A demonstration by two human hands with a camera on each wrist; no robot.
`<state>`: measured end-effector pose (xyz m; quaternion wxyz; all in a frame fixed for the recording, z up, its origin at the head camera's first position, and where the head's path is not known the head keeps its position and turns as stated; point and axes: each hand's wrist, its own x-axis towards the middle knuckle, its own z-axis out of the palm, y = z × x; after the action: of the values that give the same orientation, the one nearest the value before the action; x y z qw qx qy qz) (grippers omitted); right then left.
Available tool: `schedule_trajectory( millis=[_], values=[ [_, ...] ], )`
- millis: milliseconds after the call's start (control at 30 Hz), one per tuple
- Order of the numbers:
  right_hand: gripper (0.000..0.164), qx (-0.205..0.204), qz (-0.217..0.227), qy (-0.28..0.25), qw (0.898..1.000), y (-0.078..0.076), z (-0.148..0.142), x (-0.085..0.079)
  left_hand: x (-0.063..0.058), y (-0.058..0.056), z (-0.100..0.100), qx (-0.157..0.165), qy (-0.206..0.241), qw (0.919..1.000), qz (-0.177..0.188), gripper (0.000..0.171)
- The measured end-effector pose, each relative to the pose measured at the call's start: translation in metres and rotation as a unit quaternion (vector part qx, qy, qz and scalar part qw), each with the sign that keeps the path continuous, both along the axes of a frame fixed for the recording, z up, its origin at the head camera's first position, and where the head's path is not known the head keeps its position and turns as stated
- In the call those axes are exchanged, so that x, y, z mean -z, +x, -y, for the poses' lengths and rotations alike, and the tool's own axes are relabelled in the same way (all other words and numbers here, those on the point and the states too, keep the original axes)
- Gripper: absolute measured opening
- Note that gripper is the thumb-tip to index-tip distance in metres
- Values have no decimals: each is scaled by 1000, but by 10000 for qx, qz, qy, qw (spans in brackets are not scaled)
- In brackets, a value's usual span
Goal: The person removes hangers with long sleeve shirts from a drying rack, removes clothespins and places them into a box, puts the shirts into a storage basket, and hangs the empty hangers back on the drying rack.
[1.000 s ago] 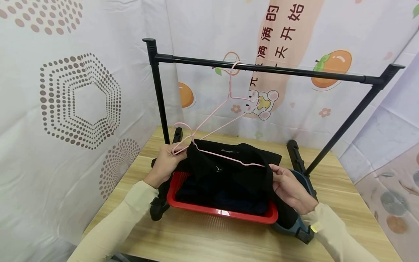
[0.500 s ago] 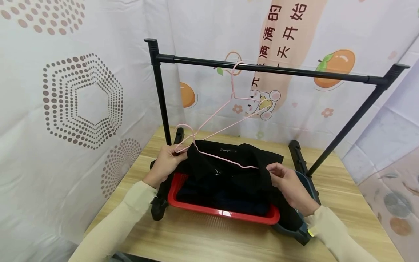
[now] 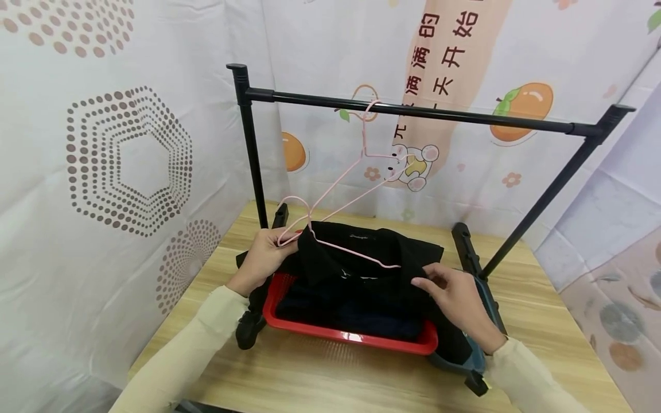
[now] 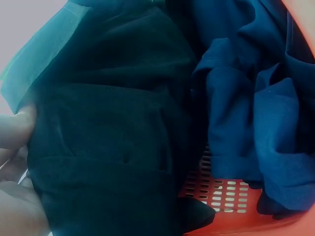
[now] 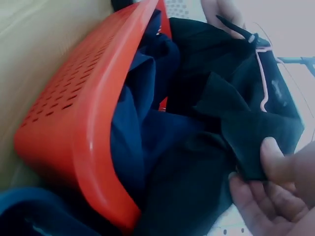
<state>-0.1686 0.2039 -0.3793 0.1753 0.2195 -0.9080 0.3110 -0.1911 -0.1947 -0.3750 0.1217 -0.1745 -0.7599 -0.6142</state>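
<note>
A black collared shirt [image 3: 356,275] lies over a red basket [image 3: 351,337], its neck opening facing up. One pink wire hanger [image 3: 351,251] runs through the neck opening, and its right part disappears under the right side of the collar. My left hand [image 3: 265,255] grips the hanger's left end beside the collar. In the right wrist view, the thumb and fingers of my right hand [image 5: 275,191] pinch the collar flap [image 5: 261,140] on that side. Dark blue clothing [image 4: 236,108] sits in the basket beneath the shirt.
Over the basket stands a black garment rack [image 3: 439,112]. A second pink hanger [image 3: 337,180] hangs from its bar, just behind the shirt. Part of a blue basket [image 3: 454,367] shows at the right, on the wooden table [image 3: 330,384]. Patterned curtains [image 3: 206,115] close off the back and sides.
My right hand has shifted its fingers along the right side of the collar. Less of the hanger's right arm shows in the neck opening. The left hand keeps its grip almost in place.
</note>
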Motion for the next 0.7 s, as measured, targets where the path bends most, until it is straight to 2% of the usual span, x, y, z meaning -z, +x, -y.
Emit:
schedule_trajectory(
  millis=[67,133,167,200,233,267,333,400,467,533,567,700],
  values=[
    [10,-13,129,-308,9994,-1,-2,1,0,0,1,19,38,10000,2,13],
    [6,-151,605,-905,9939,-2,-5,1,0,0,2,11,145,9999,15,11],
    [6,-276,940,-1298,9867,-3,-7,0,0,0,2,11,212,9998,31,11],
    [8,-416,1321,-1738,9750,-5,-8,0,1,-1,3,2,271,9996,42,11],
    [9,-579,1730,-2225,9577,-6,-9,0,0,-2,3,-2,345,9994,66,11],
    [9,-766,2140,-2713,9353,-8,-11,1,0,-2,4,-11,397,9992,89,12],
    [11,-1264,2863,-3606,8786,-11,-13,2,-1,-3,4,20,515,9985,181,16],
    [18,-1737,3491,-4334,8125,-14,-15,5,-1,-3,3,20,574,9980,252,17],
    [27,-2166,4023,-4845,7460,-16,-15,9,-1,-2,3,13,620,9976,306,18],
    [33,-2473,4434,-5250,6831,-18,-14,12,-1,-1,2,2,656,9973,326,19],
    [33,-2570,4592,-5423,6550,-18,-13,13,-1,-1,2,-1,675,9972,323,18],
    [35,-2906,4785,-5967,5749,-21,-7,20,-1,-1,4,71,785,9965,270,14]
  ],
)
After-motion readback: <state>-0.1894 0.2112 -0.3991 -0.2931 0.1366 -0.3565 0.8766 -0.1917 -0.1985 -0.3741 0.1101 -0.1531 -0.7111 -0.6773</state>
